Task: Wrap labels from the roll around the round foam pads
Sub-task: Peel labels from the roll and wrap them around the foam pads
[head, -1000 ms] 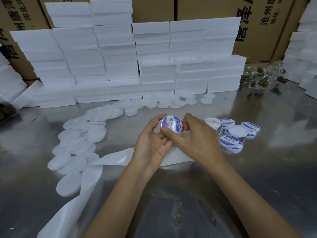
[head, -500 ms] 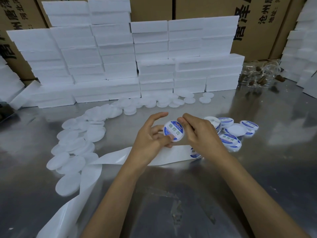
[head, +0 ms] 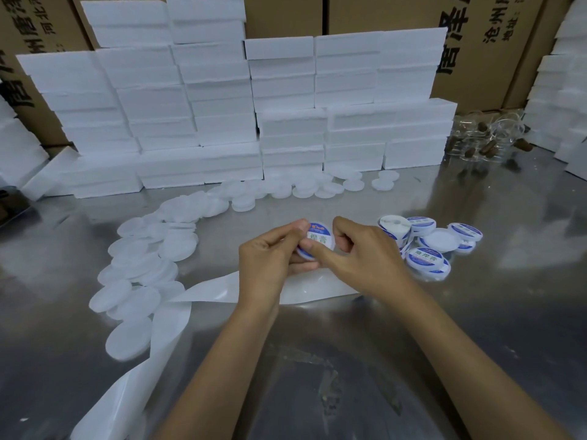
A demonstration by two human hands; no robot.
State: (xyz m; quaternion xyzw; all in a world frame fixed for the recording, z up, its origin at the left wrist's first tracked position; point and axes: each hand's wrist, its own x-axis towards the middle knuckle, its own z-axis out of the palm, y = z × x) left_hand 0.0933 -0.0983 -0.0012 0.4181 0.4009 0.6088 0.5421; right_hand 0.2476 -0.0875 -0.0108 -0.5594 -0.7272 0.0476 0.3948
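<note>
Both hands hold one round foam pad [head: 318,238] with a blue and white label, just above the steel table's middle. My left hand [head: 270,258] pinches its left edge with curled fingers. My right hand [head: 365,258] grips its right side, thumb pressed across the lower face. Under the hands a white label backing strip [head: 178,315] runs from the middle to the lower left. Plain white round pads [head: 139,274] lie in a curved heap at the left. Several labelled pads [head: 427,249] lie in a pile just right of my right hand.
Stacks of white foam blocks [head: 247,115] form a wall across the back, with more at the far right [head: 565,90] and cardboard boxes behind. Small clear jars with brown stoppers [head: 486,138] sit at the back right. More plain pads [head: 305,185] line the wall's foot.
The pad has turned in my fingers, so its face now tilts more to the left. My left fingers have curled in onto its edge and my right thumb now lies across it.
</note>
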